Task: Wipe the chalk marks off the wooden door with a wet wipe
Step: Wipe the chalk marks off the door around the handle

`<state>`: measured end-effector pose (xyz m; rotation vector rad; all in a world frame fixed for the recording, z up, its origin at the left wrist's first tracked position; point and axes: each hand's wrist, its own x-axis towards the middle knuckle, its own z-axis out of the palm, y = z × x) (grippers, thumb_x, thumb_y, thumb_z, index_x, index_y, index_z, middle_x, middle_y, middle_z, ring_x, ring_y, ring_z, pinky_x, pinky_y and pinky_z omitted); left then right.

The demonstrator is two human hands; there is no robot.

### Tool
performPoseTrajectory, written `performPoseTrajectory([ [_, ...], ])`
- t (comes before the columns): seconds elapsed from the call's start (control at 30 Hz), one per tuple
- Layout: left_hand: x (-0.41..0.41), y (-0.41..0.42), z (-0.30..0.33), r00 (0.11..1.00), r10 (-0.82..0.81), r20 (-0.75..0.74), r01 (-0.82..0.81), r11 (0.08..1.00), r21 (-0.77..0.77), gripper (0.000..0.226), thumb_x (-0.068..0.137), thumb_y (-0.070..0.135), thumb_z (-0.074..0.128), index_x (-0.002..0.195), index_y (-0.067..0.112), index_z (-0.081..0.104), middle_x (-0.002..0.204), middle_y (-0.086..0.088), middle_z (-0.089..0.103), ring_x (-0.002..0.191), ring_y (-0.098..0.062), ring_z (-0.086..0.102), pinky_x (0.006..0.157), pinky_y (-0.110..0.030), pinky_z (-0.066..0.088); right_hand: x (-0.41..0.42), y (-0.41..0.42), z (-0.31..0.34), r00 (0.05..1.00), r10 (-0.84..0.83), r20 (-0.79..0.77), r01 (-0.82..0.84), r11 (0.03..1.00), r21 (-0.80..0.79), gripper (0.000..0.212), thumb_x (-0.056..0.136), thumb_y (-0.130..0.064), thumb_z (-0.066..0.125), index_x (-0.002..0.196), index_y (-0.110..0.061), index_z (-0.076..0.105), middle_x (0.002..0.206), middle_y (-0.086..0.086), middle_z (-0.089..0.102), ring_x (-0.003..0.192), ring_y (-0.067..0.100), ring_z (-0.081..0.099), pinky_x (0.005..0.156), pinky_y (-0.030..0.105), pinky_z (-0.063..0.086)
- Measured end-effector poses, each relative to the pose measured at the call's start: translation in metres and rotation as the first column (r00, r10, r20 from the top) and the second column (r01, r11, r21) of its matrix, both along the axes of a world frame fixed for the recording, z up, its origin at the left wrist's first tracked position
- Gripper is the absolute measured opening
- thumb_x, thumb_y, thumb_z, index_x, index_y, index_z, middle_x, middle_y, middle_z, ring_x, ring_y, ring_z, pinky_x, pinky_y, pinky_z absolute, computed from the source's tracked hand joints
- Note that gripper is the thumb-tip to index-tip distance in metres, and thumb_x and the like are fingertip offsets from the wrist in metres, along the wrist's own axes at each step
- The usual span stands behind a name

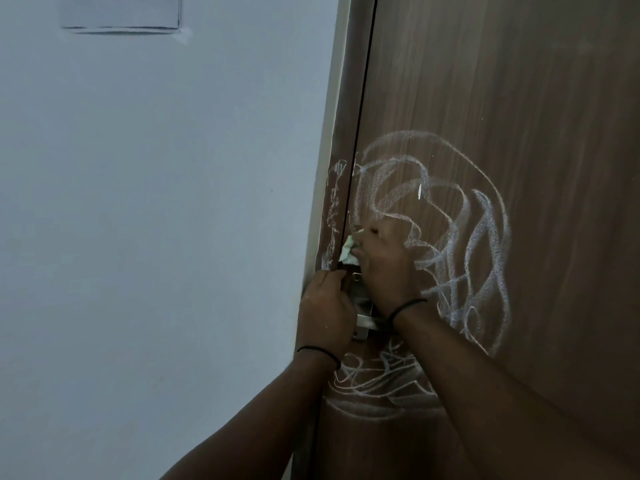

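Wall (pixel 138 237): plain pale surface filling the left half, with the outline of a rectangular panel (pixel 121 12) at its top.
Door frame (pixel 348 116): narrow brown strip slanting down beside the wall, carrying a thin vertical streak of chalk; a dark gap separates it from the door.
Left hand (pixel 325 306): low against the frame and gap, back to the camera, fingers bent at the left edge of the metal lock plate (pixel 362 306); whether they grip it cannot be told. A black band circles the wrist.
Wet wipe (pixel 348 252): small pale wad just above the lock plate, right at the door's left edge beside the gap.
Right hand (pixel 384 265): pinches the wipe between curled fingers and thumb and holds it against the door; its forearm crosses the lower scribbles.
Chalk marks (pixel 450 220): large looping white scribble spreading right and up from the hands, with a smaller tangle below the lock plate.
Wooden door (pixel 519 98): dark brown grain, bare above the scribble and along the right side.
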<state>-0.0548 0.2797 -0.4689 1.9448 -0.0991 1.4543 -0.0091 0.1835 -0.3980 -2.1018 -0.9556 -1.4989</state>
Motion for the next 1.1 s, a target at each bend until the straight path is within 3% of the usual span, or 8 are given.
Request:
performPoseTrajectory([
  [0.07,0.0,-0.001,0.002,1.0,0.006,-0.008,-0.006,1.0,-0.025,0.028,0.089,-0.001,0.054,0.11,0.01,0.069,0.102,-0.005,0.067,0.094,-0.017,0.061,0.084,-0.026,0.05,0.005,-0.004,-0.007,1.0,-0.016,-0.023,0.014,0.995,-0.094,0.012,0.093,-0.018,0.056,0.099,-0.025,0.063,0.105,-0.006,0.06,0.09,0.015,0.059,0.072,0.041,0.054],
  [0.27,0.004,0.003,0.002,0.999,0.023,-0.029,-0.025,0.999,-0.042,0.025,0.09,0.002,0.056,0.108,0.011,0.071,0.1,-0.004,0.067,0.092,-0.018,0.062,0.081,-0.023,0.047,-0.001,-0.023,-0.023,0.992,-0.121,0.026,0.124,0.962,-0.242,0.035,0.08,-0.011,0.077,0.114,-0.004,0.07,0.121,0.017,0.061,0.114,0.036,0.056,0.089,0.044,0.054],
  [0.37,0.003,0.001,0.001,1.0,0.004,-0.008,-0.005,0.999,-0.042,0.023,0.092,0.005,0.056,0.108,0.013,0.07,0.102,-0.002,0.069,0.094,-0.014,0.062,0.085,-0.021,0.048,-0.004,-0.024,-0.016,0.992,-0.126,0.004,0.121,0.943,-0.311,0.019,0.083,-0.008,0.073,0.102,-0.008,0.07,0.109,0.01,0.064,0.104,0.028,0.057,0.079,0.041,0.054],
  [0.47,0.003,0.001,0.0,1.0,-0.01,-0.004,0.01,1.0,-0.009,0.026,0.091,0.004,0.054,0.11,0.012,0.07,0.107,-0.004,0.069,0.098,-0.016,0.063,0.089,-0.027,0.052,-0.006,-0.021,-0.005,0.995,-0.091,-0.029,0.083,0.977,-0.197,0.022,0.083,-0.004,0.071,0.103,-0.01,0.064,0.098,0.009,0.063,0.089,0.026,0.058,0.068,0.036,0.053],
  [0.6,0.004,0.002,0.002,1.0,-0.011,-0.012,0.011,0.998,0.059,0.025,0.09,0.004,0.054,0.109,0.009,0.069,0.106,-0.007,0.069,0.096,-0.02,0.065,0.086,-0.032,0.057,-0.002,-0.015,0.009,0.981,-0.192,-0.031,0.187,0.975,-0.12,0.015,0.088,-0.004,0.063,0.101,-0.009,0.067,0.108,0.01,0.056,0.1,0.026,0.051,0.076,0.039,0.05],
  [0.73,0.005,0.002,0.007,1.0,0.005,0.027,-0.01,0.986,0.168,0.034,0.09,0.015,0.044,0.113,0.008,0.068,0.105,-0.007,0.068,0.095,-0.02,0.064,0.087,-0.033,0.056,0.001,-0.018,0.0,0.989,-0.147,-0.031,0.135,0.959,-0.251,0.012,0.09,-0.006,0.061,0.098,-0.01,0.069,0.107,0.009,0.061,0.101,0.027,0.055,0.077,0.041,0.051],
  [0.93,0.02,0.005,-0.003,0.998,0.049,0.043,-0.064,0.848,0.526,0.048,0.094,0.023,0.042,0.136,0.003,0.056,0.143,-0.014,0.054,0.135,-0.029,0.048,0.111,-0.042,0.042,0.009,-0.023,0.013,0.995,-0.026,0.098,0.041,0.986,-0.159,0.003,0.087,-0.008,0.071,0.088,-0.006,0.068,0.089,0.008,0.061,0.084,0.023,0.054,0.058,0.034,0.048],
  [1.1,0.033,0.009,-0.005,0.999,0.036,-0.017,-0.022,0.848,0.53,0.052,0.089,0.019,0.051,0.14,0.005,0.052,0.148,-0.012,0.048,0.141,-0.028,0.04,0.113,-0.046,0.039,0.011,-0.002,0.03,0.993,-0.029,0.111,0.055,0.971,-0.235,0.005,0.077,0.001,0.073,0.08,-0.003,0.073,0.082,0.01,0.064,0.081,0.028,0.058,0.061,0.038,0.049],
])
